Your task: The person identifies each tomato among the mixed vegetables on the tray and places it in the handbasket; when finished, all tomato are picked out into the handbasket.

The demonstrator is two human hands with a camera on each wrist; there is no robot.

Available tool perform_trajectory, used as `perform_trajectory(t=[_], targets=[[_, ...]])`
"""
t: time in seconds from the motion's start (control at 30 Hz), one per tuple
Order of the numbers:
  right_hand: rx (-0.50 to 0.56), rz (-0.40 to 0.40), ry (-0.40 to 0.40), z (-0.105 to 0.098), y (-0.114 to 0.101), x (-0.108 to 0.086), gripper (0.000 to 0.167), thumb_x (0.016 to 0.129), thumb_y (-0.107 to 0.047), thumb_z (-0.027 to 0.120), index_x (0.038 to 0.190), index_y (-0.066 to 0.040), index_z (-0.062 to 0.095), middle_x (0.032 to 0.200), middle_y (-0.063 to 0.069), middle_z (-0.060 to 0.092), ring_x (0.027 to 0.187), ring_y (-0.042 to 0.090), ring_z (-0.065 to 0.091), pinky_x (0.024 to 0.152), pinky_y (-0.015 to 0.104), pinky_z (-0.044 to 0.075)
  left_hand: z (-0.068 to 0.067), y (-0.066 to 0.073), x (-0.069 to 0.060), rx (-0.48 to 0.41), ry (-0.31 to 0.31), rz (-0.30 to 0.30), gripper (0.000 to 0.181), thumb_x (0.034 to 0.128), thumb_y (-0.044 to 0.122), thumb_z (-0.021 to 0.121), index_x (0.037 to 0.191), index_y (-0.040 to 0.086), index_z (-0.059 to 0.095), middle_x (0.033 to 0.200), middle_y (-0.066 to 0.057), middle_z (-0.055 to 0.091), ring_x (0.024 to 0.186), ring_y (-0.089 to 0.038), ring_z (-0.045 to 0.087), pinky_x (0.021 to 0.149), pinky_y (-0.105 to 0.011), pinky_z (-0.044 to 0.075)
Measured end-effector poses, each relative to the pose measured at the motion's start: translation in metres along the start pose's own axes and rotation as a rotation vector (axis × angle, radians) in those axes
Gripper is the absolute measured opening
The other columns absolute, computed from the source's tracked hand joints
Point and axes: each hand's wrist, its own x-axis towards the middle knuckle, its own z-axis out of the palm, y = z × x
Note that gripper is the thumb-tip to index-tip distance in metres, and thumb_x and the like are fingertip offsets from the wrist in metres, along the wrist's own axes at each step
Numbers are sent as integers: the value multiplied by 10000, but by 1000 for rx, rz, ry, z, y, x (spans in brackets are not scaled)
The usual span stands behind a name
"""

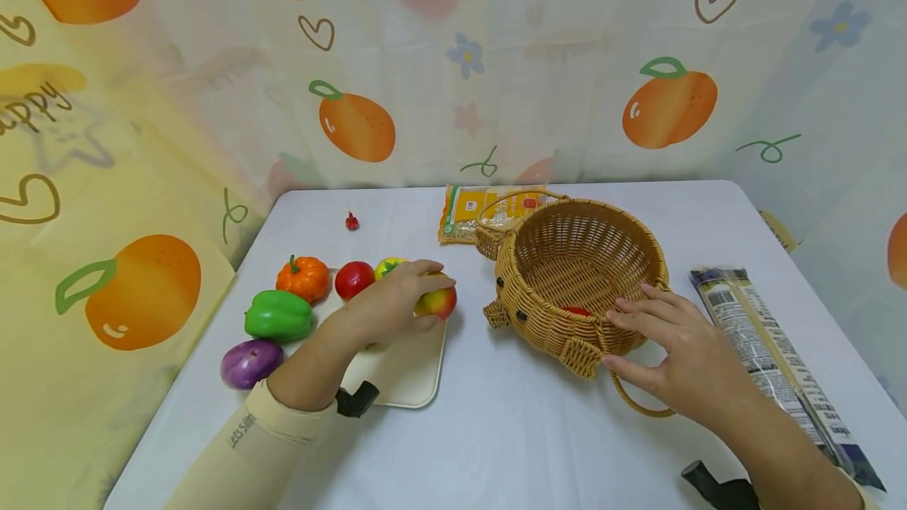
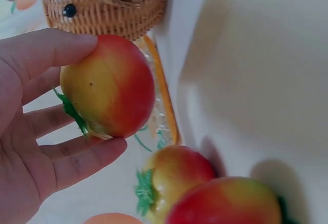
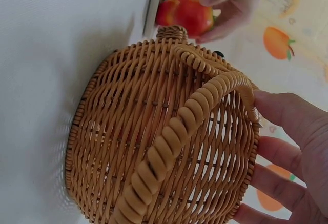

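Observation:
A red-and-yellow fruit (image 1: 438, 299) is pinched between the thumb and fingers of my left hand (image 1: 397, 297), over the right part of the cream tray (image 1: 404, 384). In the left wrist view the held fruit (image 2: 110, 85) shows green leaves, and two similar fruits (image 2: 179, 175) lie below it. My right hand (image 1: 673, 345) rests its spread fingertips on the near right rim of the wicker basket (image 1: 546, 337). Something red (image 1: 577, 311) shows inside the basket. In the right wrist view the basket's handle (image 3: 179, 126) hangs beside my fingers.
An orange pumpkin (image 1: 303, 279), green pepper (image 1: 279, 315), purple eggplant (image 1: 251, 364) and red fruit (image 1: 354, 280) sit at the left. A tiny red item (image 1: 352, 221) lies farther back. A yellow packet (image 1: 464, 215) lies behind the basket, a long printed package (image 1: 772, 352) at right.

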Motion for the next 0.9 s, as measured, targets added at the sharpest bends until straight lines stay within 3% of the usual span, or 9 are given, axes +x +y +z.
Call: perform_trajectory(t=[0.37, 0.4, 0.53, 0.6, 0.63, 0.73, 0.9], targets=[[-1, -37, 33, 3, 5, -1, 514, 634, -318, 948, 1109, -184, 802, 1151, 48, 757, 1259, 373, 589, 979, 593, 503, -15, 17, 13, -51, 129, 38, 539, 899, 254, 777, 1414, 185, 633, 1538, -106, 477, 1405, -365, 439, 1114, -515, 460], [0, -37, 36, 3, 5, -1, 501, 685, -419, 925, 1110, -184, 802, 1152, 46, 757, 1259, 371, 589, 978, 589, 505, -16, 19, 14, -51, 138, 44, 544, 897, 256, 779, 1417, 189, 632, 1535, -106, 481, 1402, -361, 442, 1113, -512, 460], [-2, -40, 43, 4, 6, -2, 504, 734, -507, 881, 1111, -181, 802, 1152, 45, 758, 1256, 364, 592, 960, 593, 512, -22, 30, 18, -59, 167, 64, 552, 896, 257, 778, 1425, 204, 627, 1532, -120, 488, 1399, -359, 445, 1119, -505, 454], [-3, -40, 44, 4, 6, -2, 505, 733, -510, 881, 1107, -181, 803, 1148, 46, 759, 1252, 363, 595, 936, 607, 518, -25, 35, 20, -64, 176, 66, 555, 900, 261, 770, 1433, 216, 620, 1542, -112, 481, 1408, -355, 436, 1117, -506, 455], [-4, -42, 45, 4, 6, -2, 493, 690, -421, 919, 1106, -182, 803, 1146, 46, 760, 1250, 364, 597, 930, 610, 521, -26, 38, 22, -68, 183, 69, 551, 903, 260, 765, 1433, 219, 621, 1542, -105, 483, 1405, -350, 437, 1110, -503, 461], [-5, -43, 44, 3, 5, -1, 493, 662, -367, 932, 1101, -183, 805, 1140, 46, 761, 1244, 369, 600, 913, 624, 530, -29, 46, 26, -77, 206, 88, 546, 902, 258, 761, 1429, 221, 624, 1530, -96, 497, 1392, -331, 445, 1087, -493, 479], [-2, -38, 41, 4, 6, -2, 488, 724, -492, 890, 1100, -193, 806, 1141, 51, 760, 1246, 374, 597, 921, 631, 526, -34, 59, 33, -76, 245, 126, 557, 898, 258, 767, 1434, 220, 620, 1509, -85, 515, 1394, -307, 444, 1093, -483, 475]])
